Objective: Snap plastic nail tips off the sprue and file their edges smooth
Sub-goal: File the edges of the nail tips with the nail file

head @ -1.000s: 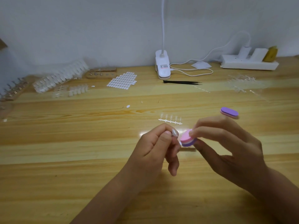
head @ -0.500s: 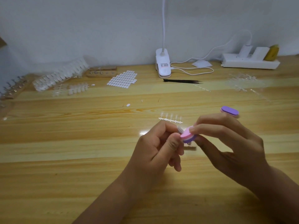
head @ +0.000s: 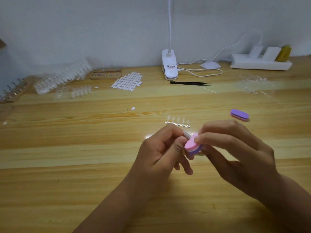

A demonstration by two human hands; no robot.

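My left hand [head: 161,153] pinches a small clear nail tip [head: 186,135] between thumb and forefinger. My right hand [head: 235,152] holds a pink and purple file block [head: 191,147] by its end, with its pink face against the nail tip. Just behind my hands a clear sprue [head: 177,123] with a few nail tips on it lies on the wooden table [head: 67,148]. A second purple and pink file block [head: 239,114] rests on the table to the right.
At the back left lie rows of clear nail tips [head: 62,78], a sheet of white oval stickers [head: 127,81] and wooden holders [head: 105,75]. A white clip lamp [head: 169,66], black tweezers [head: 190,83], a power strip [head: 260,63] and empty sprues [head: 252,83] line the back.
My left hand has turned the nail tip and rolled its thumb over it, while the file block has slid slightly down and left against the tip. Both hands stay in the same place.
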